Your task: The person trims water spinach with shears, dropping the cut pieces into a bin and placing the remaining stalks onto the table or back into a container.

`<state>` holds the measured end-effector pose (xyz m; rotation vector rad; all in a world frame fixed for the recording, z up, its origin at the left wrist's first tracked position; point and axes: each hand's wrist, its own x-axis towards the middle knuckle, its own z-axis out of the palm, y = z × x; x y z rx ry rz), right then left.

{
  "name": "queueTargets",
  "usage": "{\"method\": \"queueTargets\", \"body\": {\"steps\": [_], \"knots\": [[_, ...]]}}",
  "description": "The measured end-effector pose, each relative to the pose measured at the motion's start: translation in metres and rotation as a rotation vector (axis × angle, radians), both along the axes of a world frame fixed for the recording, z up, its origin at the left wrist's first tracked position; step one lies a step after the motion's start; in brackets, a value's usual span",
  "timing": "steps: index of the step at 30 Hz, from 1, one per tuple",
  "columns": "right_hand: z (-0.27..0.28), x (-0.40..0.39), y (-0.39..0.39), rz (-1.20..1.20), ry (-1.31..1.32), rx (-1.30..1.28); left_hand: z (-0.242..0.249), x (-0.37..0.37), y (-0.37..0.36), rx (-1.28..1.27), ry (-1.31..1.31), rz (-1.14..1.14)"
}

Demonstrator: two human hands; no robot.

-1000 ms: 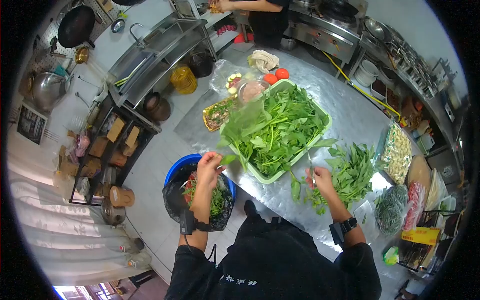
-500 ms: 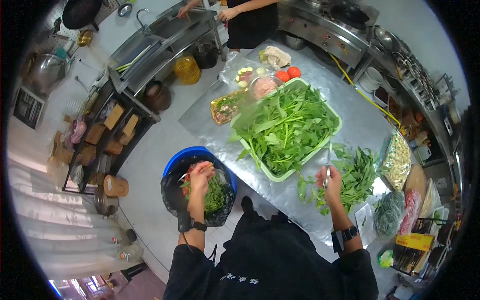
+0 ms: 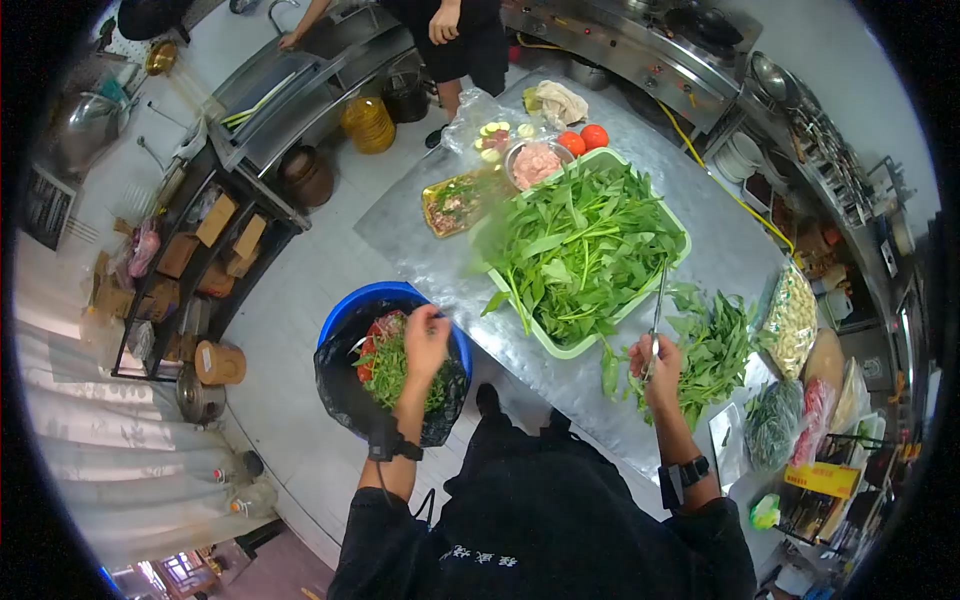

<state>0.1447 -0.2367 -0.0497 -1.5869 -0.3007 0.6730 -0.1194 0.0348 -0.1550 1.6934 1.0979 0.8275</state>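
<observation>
My right hand (image 3: 656,368) is closed around the metal handles of a pair of scissors (image 3: 656,325), whose blades point away toward the green basin (image 3: 560,352). Leafy green stems (image 3: 585,245) fill this basin in a heap. Beside and under my right hand lies a looser pile of the same greens (image 3: 705,350) on the metal table. My left hand (image 3: 427,342) is over the right side of a blue bin (image 3: 340,312), fingers loosely bent, with nothing visible in them. Inside the bin's black bag (image 3: 335,375) are green trimmings (image 3: 395,370) and something red.
Beyond the basin are a bowl of pale pink minced meat (image 3: 535,165), two tomatoes (image 3: 594,136), a tray of chopped food (image 3: 455,205) and a cloth (image 3: 560,103). Bagged foods (image 3: 790,325) line the table's right. Another person (image 3: 450,35) stands by the sink (image 3: 345,50).
My left hand has moved right and a little away, from above the bin's middle toward its right rim. My right hand keeps its hold on the scissors. The other person has shifted left.
</observation>
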Motion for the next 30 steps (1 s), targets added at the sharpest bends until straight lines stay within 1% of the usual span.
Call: {"method": "queueTargets", "body": {"steps": [1, 3, 4, 5, 7, 8, 9, 10, 11, 13, 14, 17, 18, 21, 24, 27, 28, 29, 30], "knots": [[0.001, -0.002, -0.001, 0.006, 0.002, 0.006, 0.01, 0.022, -0.005, -0.066, -0.052, -0.075], [0.003, -0.003, -0.006, 0.007, 0.001, 0.026, 0.041, 0.062, -0.02, -0.171, -0.075, -0.247], [0.002, -0.003, -0.01, -0.002, -0.007, 0.022, 0.056, 0.075, -0.025, -0.083, -0.053, -0.338], [0.003, -0.004, -0.015, -0.011, -0.012, 0.01, 0.069, 0.087, -0.03, 0.093, 0.033, -0.353], [0.006, -0.006, -0.026, -0.034, -0.016, -0.015, 0.088, 0.105, -0.033, 0.234, 0.121, -0.381], [0.003, -0.007, -0.032, -0.084, 0.015, -0.005, 0.085, 0.112, -0.03, 0.318, 0.165, -0.409], [0.002, -0.007, -0.037, -0.087, 0.016, 0.008, 0.076, 0.12, -0.026, 0.405, 0.207, -0.442], [0.001, -0.007, -0.045, -0.093, 0.018, 0.018, 0.079, 0.127, -0.026, 0.492, 0.247, -0.478], [-0.001, -0.009, -0.054, -0.101, 0.023, 0.028, 0.081, 0.131, -0.028, 0.568, 0.358, -0.511], [-0.002, -0.009, -0.068, -0.165, 0.056, 0.04, 0.116, 0.139, -0.037, 0.745, 0.576, -0.568], [0.004, -0.01, -0.074, -0.194, 0.059, 0.031, 0.134, 0.145, -0.042, 0.629, 0.622, -0.564], [-0.003, -0.01, -0.096, -0.259, 0.079, 0.002, 0.152, 0.172, -0.064, 0.851, 0.389, -0.472], [-0.006, -0.01, -0.103, -0.266, 0.084, -0.011, 0.159, 0.184, -0.074, 0.856, 0.361, -0.556], [-0.009, -0.012, -0.118, -0.305, 0.114, 0.038, 0.154, 0.226, -0.107, 1.286, 0.171, -0.892], [-0.018, -0.014, -0.136, -0.335, 0.139, 0.125, 0.104, 0.252, -0.118, 1.296, 0.357, -0.981], [-0.031, -0.015, -0.159, -0.361, 0.129, 0.098, 0.094, 0.265, -0.116, 1.183, 0.696, -0.916], [-0.035, -0.018, -0.168, -0.371, 0.155, 0.107, 0.101, 0.268, -0.122, 1.137, 0.715, -0.934], [-0.038, -0.016, -0.175, -0.377, 0.181, 0.117, 0.109, 0.269, -0.127, 1.078, 0.672, -0.942], [-0.041, -0.013, -0.181, -0.382, 0.202, 0.131, 0.117, 0.267, -0.132, 1.064, 0.536, -0.918]]}}
